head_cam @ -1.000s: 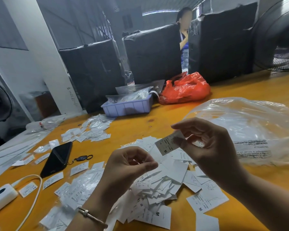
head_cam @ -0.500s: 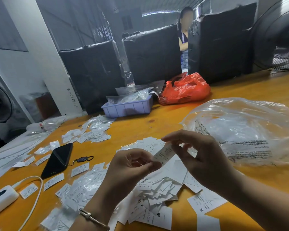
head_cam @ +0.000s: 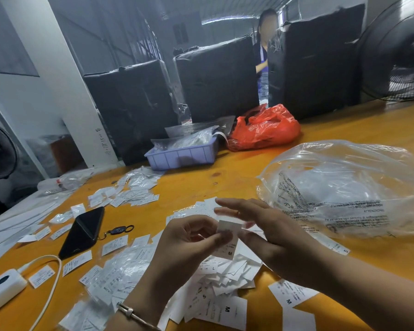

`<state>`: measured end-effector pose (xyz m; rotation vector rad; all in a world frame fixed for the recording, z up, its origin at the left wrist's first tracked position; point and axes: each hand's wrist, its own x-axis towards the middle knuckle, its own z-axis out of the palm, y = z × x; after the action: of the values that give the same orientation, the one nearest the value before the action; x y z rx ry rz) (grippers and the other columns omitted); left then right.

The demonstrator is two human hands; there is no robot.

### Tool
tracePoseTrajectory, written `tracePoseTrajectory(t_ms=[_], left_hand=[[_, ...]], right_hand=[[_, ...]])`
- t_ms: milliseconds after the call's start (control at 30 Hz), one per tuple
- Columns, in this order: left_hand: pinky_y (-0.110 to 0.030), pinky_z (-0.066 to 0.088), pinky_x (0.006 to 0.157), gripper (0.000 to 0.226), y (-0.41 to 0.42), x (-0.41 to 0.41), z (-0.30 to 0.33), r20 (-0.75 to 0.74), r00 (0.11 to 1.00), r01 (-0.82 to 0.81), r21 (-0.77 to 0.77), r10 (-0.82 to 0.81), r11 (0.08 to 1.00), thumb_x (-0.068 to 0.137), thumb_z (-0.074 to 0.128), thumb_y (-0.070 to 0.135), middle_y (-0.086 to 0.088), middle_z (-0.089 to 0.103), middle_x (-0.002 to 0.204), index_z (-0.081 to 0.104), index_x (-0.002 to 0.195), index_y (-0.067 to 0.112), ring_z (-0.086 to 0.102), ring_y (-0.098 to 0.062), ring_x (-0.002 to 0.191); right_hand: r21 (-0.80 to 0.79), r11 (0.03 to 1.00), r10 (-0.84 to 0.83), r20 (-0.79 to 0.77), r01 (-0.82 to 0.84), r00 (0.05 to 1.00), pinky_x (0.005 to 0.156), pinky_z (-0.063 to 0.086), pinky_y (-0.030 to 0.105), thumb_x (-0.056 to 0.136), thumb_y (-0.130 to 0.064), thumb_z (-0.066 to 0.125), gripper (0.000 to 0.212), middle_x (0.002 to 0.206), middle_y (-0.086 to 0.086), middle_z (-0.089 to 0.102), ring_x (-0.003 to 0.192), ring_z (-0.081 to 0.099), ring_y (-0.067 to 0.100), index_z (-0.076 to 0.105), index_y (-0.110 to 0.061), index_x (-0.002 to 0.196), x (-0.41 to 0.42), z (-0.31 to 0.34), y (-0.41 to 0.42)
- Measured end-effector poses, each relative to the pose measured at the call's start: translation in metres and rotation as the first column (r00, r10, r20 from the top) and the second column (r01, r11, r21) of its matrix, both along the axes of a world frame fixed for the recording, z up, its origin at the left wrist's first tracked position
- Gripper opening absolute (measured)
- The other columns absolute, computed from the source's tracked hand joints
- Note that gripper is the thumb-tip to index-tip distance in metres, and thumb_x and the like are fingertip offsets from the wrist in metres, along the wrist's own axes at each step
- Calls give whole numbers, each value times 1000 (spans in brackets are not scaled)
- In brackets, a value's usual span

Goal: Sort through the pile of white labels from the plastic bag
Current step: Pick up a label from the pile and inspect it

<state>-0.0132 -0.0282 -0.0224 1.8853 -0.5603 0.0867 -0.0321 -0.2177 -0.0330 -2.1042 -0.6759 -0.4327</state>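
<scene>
Left hand (head_cam: pixel 191 242) pinching label (head_cam: pixel 227 240), curled.

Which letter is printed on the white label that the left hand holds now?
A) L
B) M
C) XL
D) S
B: the label pinched by the left hand shows a black M near its lower edge, while the right hand is spread open beside it.

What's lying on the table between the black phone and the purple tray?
In the head view, scattered white labels, some in clear sleeves, lie on bare orange table between the black phone and purple tray.
</scene>
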Motion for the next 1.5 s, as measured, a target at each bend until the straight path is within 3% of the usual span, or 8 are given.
tracePoseTrajectory(t_ms=[300,500,600,767,900,1133,1300,1500], left_hand=[[-34,58,75,25,1,2,1,-73,997,21,-55,-24,998,74,83,33,-14,73,83,75,80,9,70,-22,79],[-31,57,78,18,0,4,3,-30,1000,0,-46,-2,999,76,75,36,-6,75,86,76,84,20,70,-19,84],[-26,57,72,14,9,7,6,-26,996,-87,-22,87,996,74,71,29,-1,75,84,77,82,19,70,-13,81],[-27,45,58,19,43,19,12,159,868,-493,166,471,854,85,69,10,1,70,68,73,71,21,64,-17,68],[-30,33,55,36,69,26,14,146,760,-621,454,634,639,83,64,21,4,50,42,51,49,15,45,-20,50],[-24,30,54,28,76,32,10,41,785,-463,702,618,541,85,63,27,4,52,54,58,59,16,44,-16,50],[-31,47,76,9,65,29,13,183,771,-531,714,609,457,84,61,41,13,58,99,63,90,34,55,-14,98],[-30,40,70,7,39,18,10,257,830,-556,439,494,706,83,66,30,19,56,98,63,86,35,50,-4,94]], right_hand=[[143,989,-42,69,32,997,67,55,31,84,-12,69,4,74,-5,69,72,65,8,70,-16,86,4,4,-5],[111,994,-6,7,5,1000,64,55,26,83,-19,72,5,75,-6,70,71,65,7,70,-17,87,7,0,-4],[94,976,-204,60,198,977,62,56,32,82,-32,66,13,74,-7,69,68,65,7,69,-21,87,13,2,-15],[-94,612,-735,299,785,609,67,52,40,78,-6,61,8,64,6,65,61,60,26,67,-11,76,34,13,-63],[-499,359,-843,189,789,503,79,43,32,78,-23,61,25,96,4,66,92,59,27,67,-19,102,47,11,-87],[-628,259,-846,219,734,486,85,37,35,88,-22,54,17,103,-1,57,104,50,23,66,-26,99,57,-3,-97],[-599,279,-849,212,751,484,85,37,35,88,-18,54,14,99,-2,62,101,53,23,67,-24,89,59,-3,-99],[-553,330,-834,208,765,511,85,39,37,87,-41,62,33,113,1,58,108,53,25,58,-22,114,59,-3,-96]])
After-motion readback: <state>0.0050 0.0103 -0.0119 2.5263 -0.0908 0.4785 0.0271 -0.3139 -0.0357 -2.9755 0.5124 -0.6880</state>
